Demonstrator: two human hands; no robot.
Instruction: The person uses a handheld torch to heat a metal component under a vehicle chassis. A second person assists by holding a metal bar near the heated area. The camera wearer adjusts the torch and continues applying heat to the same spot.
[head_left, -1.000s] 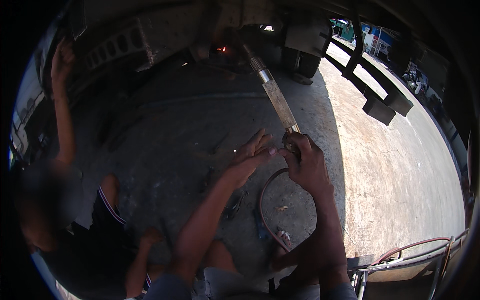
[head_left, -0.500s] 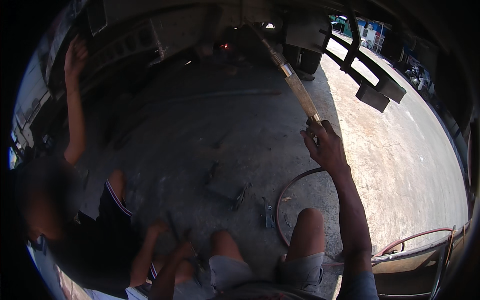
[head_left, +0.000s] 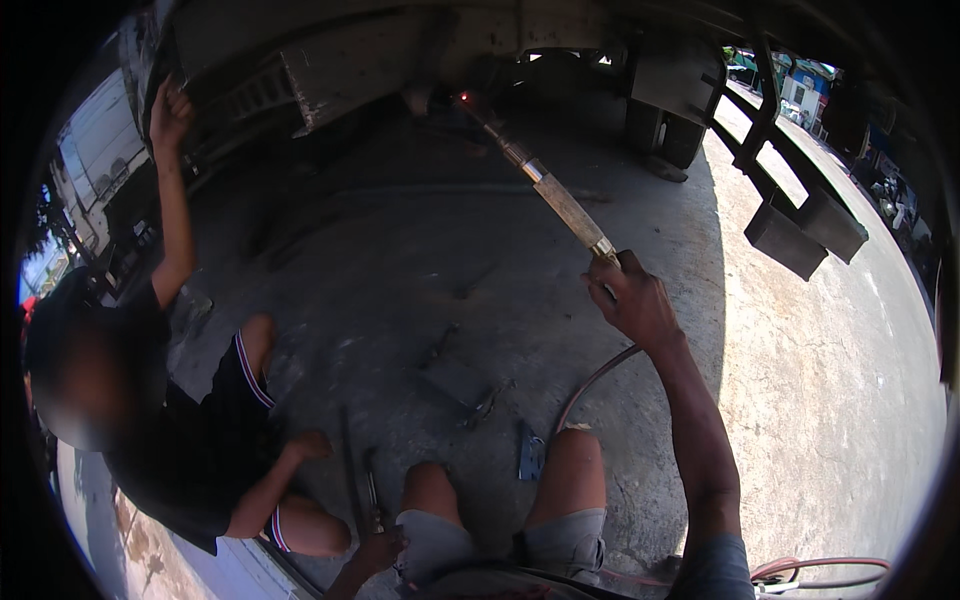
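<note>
head | right hand (head_left: pixel 632 300) grip closed around cutting torch (head_left: pixel 560 200) | left hand (head_left: pixel 378 548) grip unclear, low by knee

Torch (head_left: pixel 555 195) tip was lost in shadow under the vehicle frame (head_left: pixel 400 50). Hose (head_left: pixel 590 385) ran behind the knee, cut off. Left hand (head_left: pixel 375 550) was dark, grip unclear. Co-worker's face blurred.

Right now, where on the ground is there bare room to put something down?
The sunlit concrete right of the right hand and its torch looks bare. So does the shaded patch between the torch and the co-worker. Near the knees, scattered tools and a hose crowd it.
</note>
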